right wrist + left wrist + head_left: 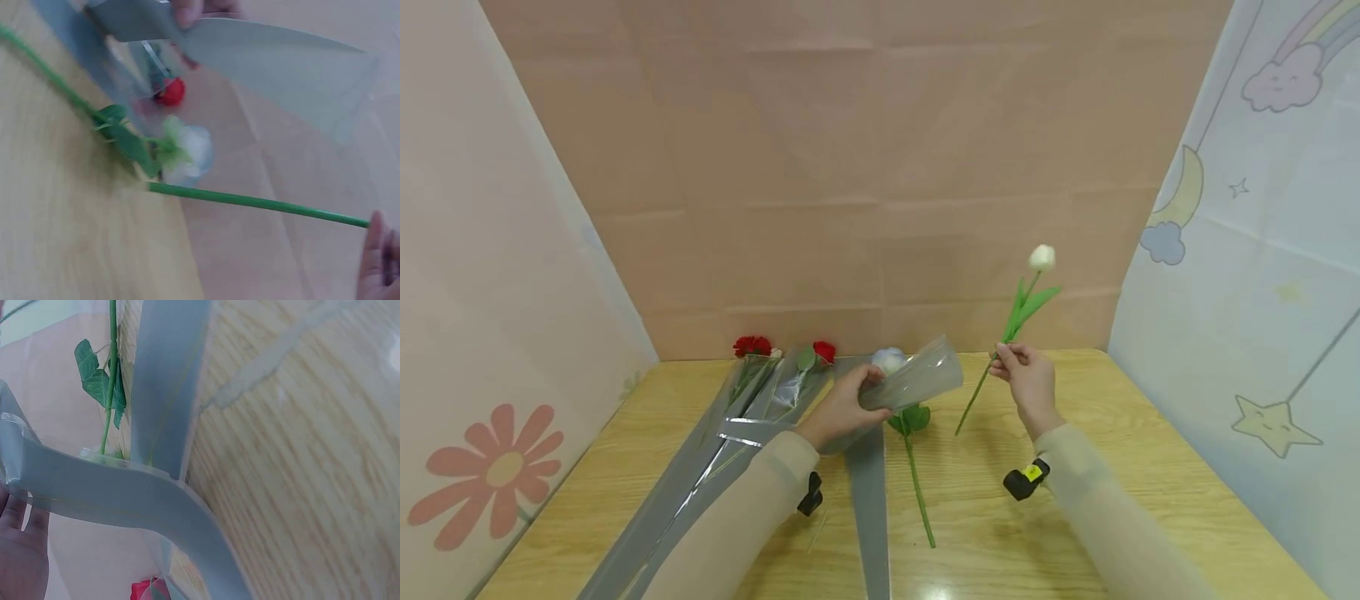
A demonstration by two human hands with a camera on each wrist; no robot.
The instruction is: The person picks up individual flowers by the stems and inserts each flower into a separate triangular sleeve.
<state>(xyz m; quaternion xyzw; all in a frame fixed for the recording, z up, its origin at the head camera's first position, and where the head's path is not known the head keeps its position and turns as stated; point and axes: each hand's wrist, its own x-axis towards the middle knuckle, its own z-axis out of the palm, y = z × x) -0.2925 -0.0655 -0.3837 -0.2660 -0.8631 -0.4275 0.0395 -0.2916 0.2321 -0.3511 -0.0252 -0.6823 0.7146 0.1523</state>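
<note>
My right hand [1030, 385] pinches the green stem of a white tulip [1042, 258] between thumb and fingers. The bloom points up and the stem's lower end slants down to the left, as the tulip stem [262, 202] in the right wrist view also shows. My left hand [844, 404] grips a clear grey plastic flower sleeve [928, 371], its wide mouth turned right toward the tulip. Beneath that sleeve a pale blue-white flower [889, 359] with green leaves lies on the table, its bare stem [919, 492] running toward me.
Left of my left hand lie grey-edged clear sleeves [700, 467] holding a red carnation [752, 346] and a red rose [824, 352]. A grey strip [868, 517] runs down the wooden table [977, 533]. Printed wall sheets stand left and right, a brown backdrop [880, 167] behind.
</note>
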